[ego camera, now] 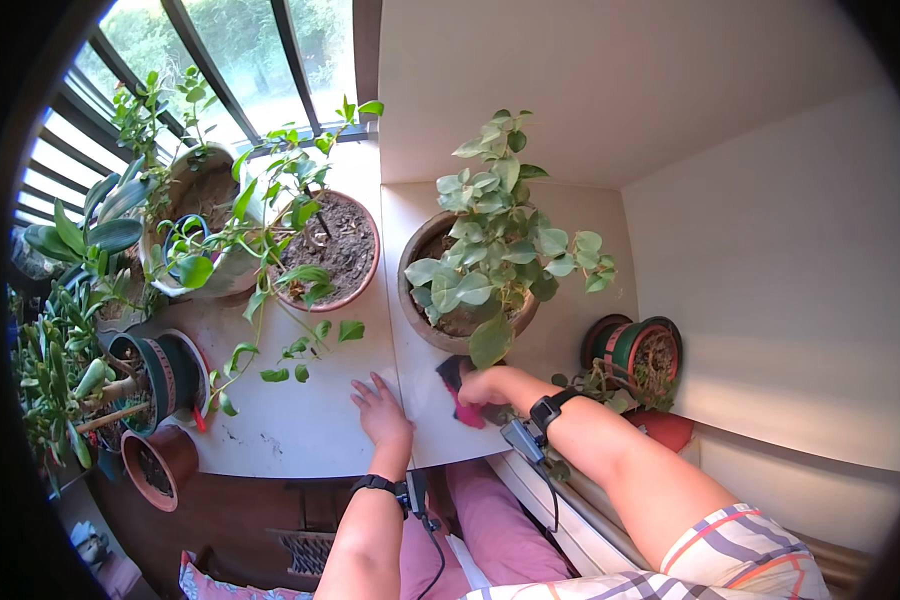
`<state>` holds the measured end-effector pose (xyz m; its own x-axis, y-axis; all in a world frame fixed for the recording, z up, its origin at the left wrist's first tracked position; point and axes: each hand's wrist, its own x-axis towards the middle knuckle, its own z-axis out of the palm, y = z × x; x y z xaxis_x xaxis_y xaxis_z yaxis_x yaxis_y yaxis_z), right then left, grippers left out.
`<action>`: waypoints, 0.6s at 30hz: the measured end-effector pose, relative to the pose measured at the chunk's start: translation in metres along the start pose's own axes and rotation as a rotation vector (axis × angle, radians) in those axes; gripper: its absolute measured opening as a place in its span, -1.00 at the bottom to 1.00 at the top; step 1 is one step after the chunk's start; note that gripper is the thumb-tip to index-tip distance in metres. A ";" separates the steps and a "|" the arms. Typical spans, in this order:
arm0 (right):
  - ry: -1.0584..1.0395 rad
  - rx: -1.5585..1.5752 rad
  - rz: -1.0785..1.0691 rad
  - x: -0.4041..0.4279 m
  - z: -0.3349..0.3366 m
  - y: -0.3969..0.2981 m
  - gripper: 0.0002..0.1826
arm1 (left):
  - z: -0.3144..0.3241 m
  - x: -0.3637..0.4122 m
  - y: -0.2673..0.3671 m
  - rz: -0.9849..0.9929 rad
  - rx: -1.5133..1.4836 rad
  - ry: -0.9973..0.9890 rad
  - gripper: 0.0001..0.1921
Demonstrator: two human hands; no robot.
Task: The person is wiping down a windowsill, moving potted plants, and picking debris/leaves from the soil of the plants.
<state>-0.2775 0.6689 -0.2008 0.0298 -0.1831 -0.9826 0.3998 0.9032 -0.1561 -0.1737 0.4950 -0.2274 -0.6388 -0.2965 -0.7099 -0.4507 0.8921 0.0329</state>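
Note:
My right hand point(484, 386) is closed on a dark and pink cloth point(469, 412), pressed to the white tiled ledge point(322, 427) just below a large round pot point(439, 337) with a leafy green plant point(495, 225). My left hand point(381, 414) rests on the ledge with its fingers apart, holding nothing. Left of the seam between the slabs stands a round pot of soil point(337, 247) with a trailing vine point(285, 225), whose stems hang over the ledge above my left hand. Part of the cloth is hidden by my right hand.
Several more potted plants crowd the left, among them a green pot point(161, 375) and a brown pot point(157, 469) at the ledge's edge. Green pots point(637, 345) stand at the right, beside my forearm. A barred window point(247, 67) is behind. Dark specks point(270, 442) lie on the ledge.

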 end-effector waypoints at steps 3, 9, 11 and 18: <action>0.123 0.339 -0.003 0.001 0.006 0.008 -0.81 | 0.003 -0.005 -0.003 0.061 -0.057 0.060 0.18; -0.058 1.445 -0.593 -0.047 -0.010 0.018 -0.65 | -0.019 -0.035 0.020 0.437 -0.122 0.069 0.10; -0.072 1.567 -0.683 -0.045 -0.008 0.014 -0.69 | -0.022 -0.034 0.038 0.515 -0.111 0.044 0.09; 0.438 1.889 -0.735 -0.001 -0.012 0.017 -0.68 | 0.011 -0.006 0.061 0.576 0.027 0.072 -0.05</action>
<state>-0.2822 0.6888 -0.2040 -0.5955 0.0975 -0.7974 0.4814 -0.7514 -0.4513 -0.1905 0.5548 -0.2285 -0.8172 0.2175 -0.5337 -0.0026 0.9247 0.3808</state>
